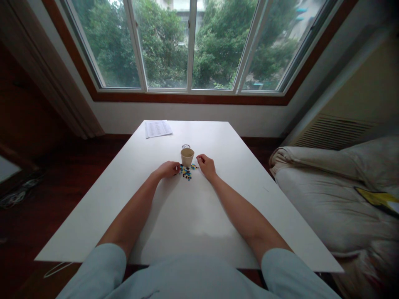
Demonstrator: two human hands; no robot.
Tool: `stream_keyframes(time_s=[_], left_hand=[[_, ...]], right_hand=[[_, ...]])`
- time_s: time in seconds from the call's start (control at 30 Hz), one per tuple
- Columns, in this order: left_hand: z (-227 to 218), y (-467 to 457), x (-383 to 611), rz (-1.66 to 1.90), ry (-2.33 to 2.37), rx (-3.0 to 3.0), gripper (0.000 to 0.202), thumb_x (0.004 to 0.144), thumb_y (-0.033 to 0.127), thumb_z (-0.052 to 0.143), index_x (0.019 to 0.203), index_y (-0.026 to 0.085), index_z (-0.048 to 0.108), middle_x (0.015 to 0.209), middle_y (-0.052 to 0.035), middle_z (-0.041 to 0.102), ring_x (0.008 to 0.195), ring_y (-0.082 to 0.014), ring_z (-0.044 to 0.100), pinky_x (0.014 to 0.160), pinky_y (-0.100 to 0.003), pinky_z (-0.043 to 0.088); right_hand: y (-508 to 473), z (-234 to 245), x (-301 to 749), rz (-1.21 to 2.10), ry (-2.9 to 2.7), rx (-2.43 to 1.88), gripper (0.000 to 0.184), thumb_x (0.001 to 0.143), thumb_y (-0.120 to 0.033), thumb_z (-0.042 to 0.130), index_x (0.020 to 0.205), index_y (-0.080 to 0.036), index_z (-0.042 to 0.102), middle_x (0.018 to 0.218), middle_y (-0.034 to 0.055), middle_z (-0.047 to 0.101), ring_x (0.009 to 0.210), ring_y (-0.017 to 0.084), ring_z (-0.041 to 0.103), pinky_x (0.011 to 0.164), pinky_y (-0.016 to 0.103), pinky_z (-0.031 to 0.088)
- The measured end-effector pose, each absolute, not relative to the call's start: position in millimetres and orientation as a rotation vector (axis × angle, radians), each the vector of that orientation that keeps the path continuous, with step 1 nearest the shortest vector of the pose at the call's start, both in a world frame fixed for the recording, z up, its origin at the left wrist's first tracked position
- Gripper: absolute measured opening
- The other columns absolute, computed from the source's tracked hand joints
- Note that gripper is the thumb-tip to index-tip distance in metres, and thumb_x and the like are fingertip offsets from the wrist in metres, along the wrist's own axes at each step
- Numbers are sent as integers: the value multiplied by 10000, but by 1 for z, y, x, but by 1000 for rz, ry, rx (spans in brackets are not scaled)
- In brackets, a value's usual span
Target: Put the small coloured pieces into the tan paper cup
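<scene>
"On the white worktop (199,224), in front of you, where do your things stand?"

"Your tan cup (187,159) stands upright, mouth upward, between your two hands. Your small beads (186,173), blue, yellow and dark, lie loose in a scatter at its near side, with a few more by its base on the right. Just behind the cup is a small round item (186,146) with a dark rim."

"How is your left hand (169,169) posed?"

"You have it low at the left edge of the beads, back of the hand up, fingers curled inward and pointing right. The fingers are mostly closed; whether you have a bead between the tips is too small to tell."

"And your right hand (206,163)?"

"You hold it just right of the cup, fingers bent and pointing left toward the cup's side, thumb and forefinger tips near each other. Whether they pinch anything, you cannot tell from this view."

"Your arms?"

"Both reach forward from your pale blue sleeves (107,261), elbows wide, forearms slanting inward so that your hands come near each other. Well beyond your left hand lie some printed sheets (158,129)."
</scene>
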State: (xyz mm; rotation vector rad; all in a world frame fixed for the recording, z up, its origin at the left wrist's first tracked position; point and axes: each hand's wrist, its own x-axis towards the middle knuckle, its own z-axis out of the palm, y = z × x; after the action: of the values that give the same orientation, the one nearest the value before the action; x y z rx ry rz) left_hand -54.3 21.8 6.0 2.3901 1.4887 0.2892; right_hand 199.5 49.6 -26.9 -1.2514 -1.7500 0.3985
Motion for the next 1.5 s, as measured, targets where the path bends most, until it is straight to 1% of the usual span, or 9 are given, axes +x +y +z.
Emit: stream_keyframes(time_s=[0.23,0.33,0.43,0.5,0.63,0.8,0.97,1.27,1.5], left_hand=[[7,22,-56,350,1500,2425,162,815,263,550,868,214,695,790,-28,685,669,-147,556,624,-244,361],[9,23,-56,480,1495,2457,148,809,224,533,831,196,676,814,-32,670,696,-142,548,640,-242,375],[13,23,-56,629,1492,2434,140,799,184,522,835,187,657,865,-35,666,738,-136,555,678,-239,404],[17,22,-56,710,1498,2383,141,806,179,513,846,189,647,864,-33,668,741,-134,557,689,-244,413],[21,21,-53,876,1484,2170,119,828,253,538,857,190,634,817,-21,673,687,-122,555,640,-241,407],[24,26,-44,1108,1274,1722,180,782,307,598,888,162,608,752,-21,664,590,-97,543,549,-215,401],[32,27,-32,1291,1148,1472,240,765,353,639,892,150,620,747,-27,653,587,-81,524,522,-199,380],[35,23,-19,1311,1161,1245,339,728,461,697,851,151,635,763,-20,633,526,-47,455,474,-191,331],[32,18,-10,1313,1127,1215,384,717,491,710,875,145,652,756,-22,639,497,-40,426,458,-189,316]], right_hand=[[50,-28,199,400,-1752,-1262,302,878,-375,474,940,-189,703,646,-5,569,594,128,465,613,238,367],[49,-27,199,398,-1749,-1263,299,879,-376,477,935,-190,704,641,-8,568,591,127,465,617,239,369],[48,-27,198,399,-1752,-1267,297,882,-373,474,937,-189,702,640,-10,570,591,127,468,621,240,372],[48,-27,199,397,-1755,-1266,297,885,-371,471,937,-191,701,637,-11,567,590,127,468,621,240,373],[47,-28,199,393,-1764,-1260,295,890,-369,467,937,-199,702,635,-11,563,593,129,471,620,241,372],[46,-26,198,401,-1775,-1284,305,888,-377,469,945,-192,704,644,-7,570,602,131,478,628,241,376],[46,-25,195,404,-1784,-1290,311,889,-386,467,944,-192,705,637,-8,564,601,131,474,620,237,371],[46,-25,194,399,-1787,-1282,300,886,-381,476,932,-194,706,647,-7,581,598,129,477,632,239,381],[46,-25,193,405,-1783,-1290,300,882,-390,481,930,-197,706,639,-8,581,597,132,482,629,242,381]])
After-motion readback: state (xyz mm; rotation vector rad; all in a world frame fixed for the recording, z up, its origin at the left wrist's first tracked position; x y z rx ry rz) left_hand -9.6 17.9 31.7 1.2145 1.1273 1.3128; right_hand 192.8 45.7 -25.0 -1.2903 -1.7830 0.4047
